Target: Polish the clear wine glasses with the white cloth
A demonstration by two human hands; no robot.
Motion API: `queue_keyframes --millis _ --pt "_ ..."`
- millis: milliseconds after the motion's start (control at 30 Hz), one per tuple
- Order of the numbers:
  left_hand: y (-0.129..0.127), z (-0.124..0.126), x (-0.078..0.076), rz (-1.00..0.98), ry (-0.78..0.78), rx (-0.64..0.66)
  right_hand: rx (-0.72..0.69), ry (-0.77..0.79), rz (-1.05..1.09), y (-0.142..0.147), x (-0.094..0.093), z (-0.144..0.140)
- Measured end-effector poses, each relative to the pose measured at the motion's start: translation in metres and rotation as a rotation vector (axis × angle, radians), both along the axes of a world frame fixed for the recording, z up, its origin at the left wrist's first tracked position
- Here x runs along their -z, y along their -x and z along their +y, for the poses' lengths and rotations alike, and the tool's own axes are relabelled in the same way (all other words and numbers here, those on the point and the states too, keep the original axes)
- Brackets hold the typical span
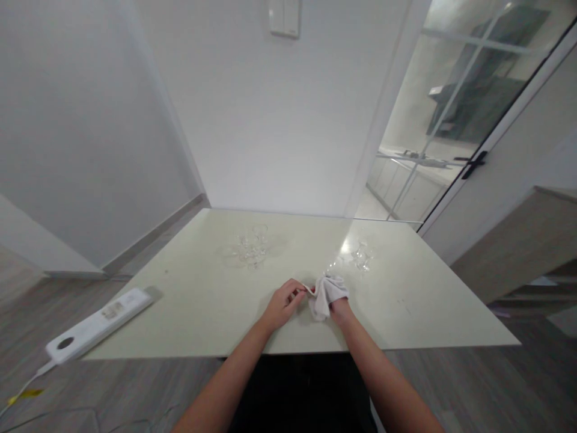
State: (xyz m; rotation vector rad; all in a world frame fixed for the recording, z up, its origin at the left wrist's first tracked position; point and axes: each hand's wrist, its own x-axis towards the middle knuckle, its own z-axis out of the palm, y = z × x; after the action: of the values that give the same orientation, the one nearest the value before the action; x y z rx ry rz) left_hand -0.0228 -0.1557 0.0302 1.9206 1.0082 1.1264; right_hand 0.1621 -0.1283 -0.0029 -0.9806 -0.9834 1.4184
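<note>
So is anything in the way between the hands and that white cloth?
No. The right hand already grips the crumpled white cloth, and the left hand pinches its edge. The clear glasses stand farther back on the pale square table, apart from both hands.

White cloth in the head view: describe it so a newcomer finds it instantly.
Start at the pale table, near its front edge. Both hands meet there; the white cloth is bunched over the right hand. It is opaque and crumpled, unlike the clear glasses behind.
</note>
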Motion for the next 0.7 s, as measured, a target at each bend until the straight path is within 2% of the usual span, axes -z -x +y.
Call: queue_keyframes --millis 67,133,267,433,700 --pt "0.002 0.003 0.005 -0.075 0.056 -0.113 -0.078 0.016 -0.032 0.000 -0.002 -0.003" --pt "0.004 0.005 0.009 -0.175 0.106 -0.174 -0.221 -0.046 -0.151 0.000 -0.004 -0.008" --pt "0.005 0.007 0.009 -0.352 0.136 -0.125 -0.449 -0.198 -0.305 0.001 -0.006 -0.013" --pt "0.007 0.007 0.011 -0.391 0.184 -0.075 -0.457 -0.169 -0.328 0.002 -0.006 -0.012" --pt "0.012 0.008 0.018 -0.386 0.174 0.055 -0.429 -0.193 -0.336 0.006 -0.023 -0.017"
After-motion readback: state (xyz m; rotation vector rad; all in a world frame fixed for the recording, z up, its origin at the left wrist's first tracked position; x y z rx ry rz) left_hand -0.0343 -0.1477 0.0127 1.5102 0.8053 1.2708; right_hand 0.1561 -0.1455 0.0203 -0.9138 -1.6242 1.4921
